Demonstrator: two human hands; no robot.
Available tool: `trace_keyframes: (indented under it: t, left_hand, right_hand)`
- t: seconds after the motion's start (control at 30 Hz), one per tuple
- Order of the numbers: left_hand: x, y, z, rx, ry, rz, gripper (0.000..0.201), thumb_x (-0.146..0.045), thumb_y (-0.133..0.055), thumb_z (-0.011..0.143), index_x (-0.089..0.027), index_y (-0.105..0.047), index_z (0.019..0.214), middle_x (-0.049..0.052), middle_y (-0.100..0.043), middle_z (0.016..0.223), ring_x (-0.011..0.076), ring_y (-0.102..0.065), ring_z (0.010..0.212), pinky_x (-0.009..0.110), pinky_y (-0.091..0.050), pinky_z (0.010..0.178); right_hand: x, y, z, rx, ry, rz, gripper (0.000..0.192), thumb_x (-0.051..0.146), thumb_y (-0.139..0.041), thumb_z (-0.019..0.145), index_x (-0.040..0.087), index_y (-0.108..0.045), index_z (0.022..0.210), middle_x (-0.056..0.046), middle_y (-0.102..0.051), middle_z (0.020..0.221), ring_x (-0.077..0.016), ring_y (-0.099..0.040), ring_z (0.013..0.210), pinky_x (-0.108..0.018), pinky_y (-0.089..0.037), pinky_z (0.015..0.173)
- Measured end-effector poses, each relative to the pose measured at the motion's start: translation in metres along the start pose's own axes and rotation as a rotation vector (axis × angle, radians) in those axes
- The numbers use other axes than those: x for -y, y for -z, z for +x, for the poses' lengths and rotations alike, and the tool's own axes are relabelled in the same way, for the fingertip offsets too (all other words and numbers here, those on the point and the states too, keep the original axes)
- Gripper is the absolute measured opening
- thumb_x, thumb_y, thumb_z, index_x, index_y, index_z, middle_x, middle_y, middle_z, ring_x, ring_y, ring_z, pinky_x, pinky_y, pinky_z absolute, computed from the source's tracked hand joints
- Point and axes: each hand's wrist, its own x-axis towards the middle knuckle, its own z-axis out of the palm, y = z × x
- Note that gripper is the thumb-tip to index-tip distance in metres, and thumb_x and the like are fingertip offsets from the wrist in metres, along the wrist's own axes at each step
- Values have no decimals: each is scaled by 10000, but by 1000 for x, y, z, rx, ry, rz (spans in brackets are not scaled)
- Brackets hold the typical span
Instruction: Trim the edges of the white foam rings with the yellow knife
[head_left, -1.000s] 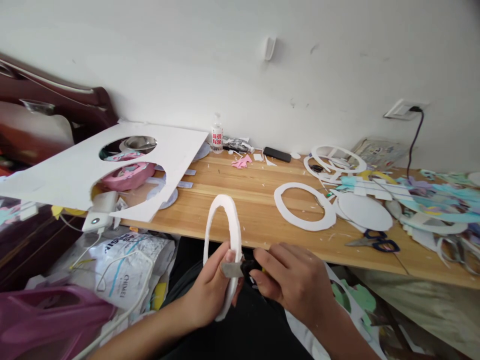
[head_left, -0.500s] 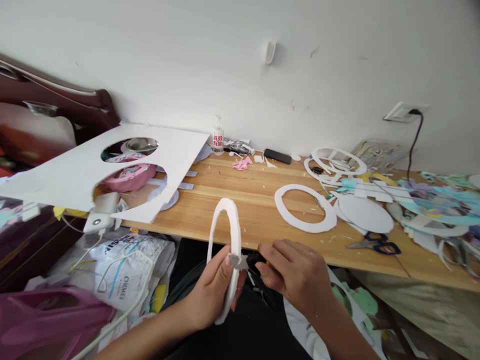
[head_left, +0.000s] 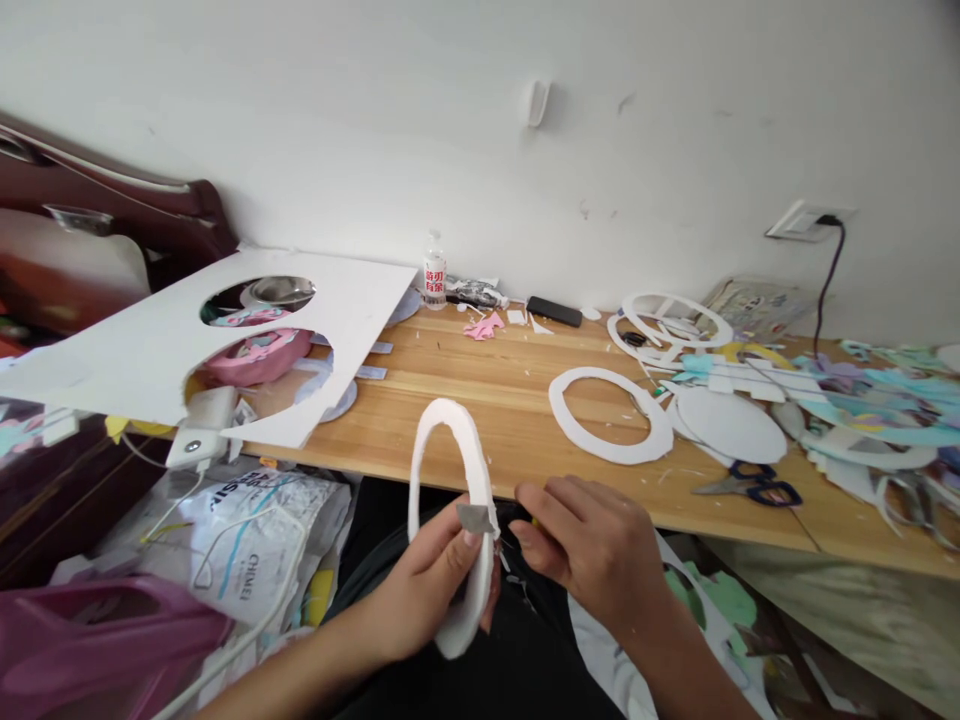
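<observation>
My left hand point(head_left: 424, 590) grips a white foam ring point(head_left: 459, 470) and holds it upright on its edge, in front of the wooden table point(head_left: 480, 400). My right hand point(head_left: 596, 555) holds a utility knife point(head_left: 487, 520), its grey blade lying against the ring's right rim beside my left thumb. The knife's handle is mostly hidden inside my fist. Both hands hover over my lap, just below the table's front edge.
On the table lie a flat white foam ring point(head_left: 609, 413), a white foam disc point(head_left: 731, 424), blue-handled scissors point(head_left: 750, 482), more cut rings point(head_left: 671, 320) and pastel paper scraps point(head_left: 877, 390). A large white board point(head_left: 195, 340) with round holes overhangs the left end. Bags point(head_left: 247, 540) sit on the floor.
The ring has turned in my left hand and shows a wider face. The knife blade has shifted slightly up along the rim, and my right hand sits a little lower.
</observation>
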Motion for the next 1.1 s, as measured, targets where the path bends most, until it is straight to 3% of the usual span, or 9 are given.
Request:
trace_keyframes:
  t: [0.1,0.27,0.4,0.57,0.83,1.1]
  left_hand:
    - [3,2,5,14,-22,-116,335,-515,-557,924,-194,-524,1016,-28,-612,535,120,-545,405,233,-474,463]
    - [2,-6,13,-304,83,-119,546,-688,-480,875,-167,-543,723,-4,-553,423,101,-473,325,177,-364,329]
    - [-8,-17,18,-405,84,-120,549,-716,-588,784,-181,-514,688,-64,-465,405,67,-364,256,165,-293,250]
    - [-17,-20,18,-400,5,-108,439,-592,-674,803,-197,-559,956,-100,-478,546,40,-372,307,136,-313,269]
    - [-12,-15,12,-353,-55,-97,362,-520,-583,908,-200,-455,794,-94,-458,560,23,-378,352,119,-370,346]
    - [-8,-14,11,-369,6,-78,379,-571,-580,884,-205,-487,855,-77,-490,537,62,-410,344,146,-354,301]
  right_hand:
    - [1,1,-2,22,-3,11,303,384,-420,1021,190,-629,919,-4,-563,666,-154,-488,614,-297,-278,608]
    - [3,-2,-7,56,21,35,332,406,-389,1028,196,-621,919,-4,-549,656,-157,-481,617,-297,-274,613]
    - [7,-4,-5,43,15,49,312,395,-401,1026,192,-619,933,-4,-554,660,-158,-484,616,-299,-273,611]
    - [13,-3,2,29,10,36,325,398,-394,1027,196,-620,912,-2,-550,653,-157,-478,611,-300,-269,614]
    - [10,-4,-1,20,12,37,332,384,-390,1026,186,-628,904,-5,-550,645,-152,-476,603,-296,-272,610]
    - [10,-7,-6,-4,9,16,346,391,-391,1026,183,-643,912,-7,-549,639,-155,-472,598,-302,-278,609]
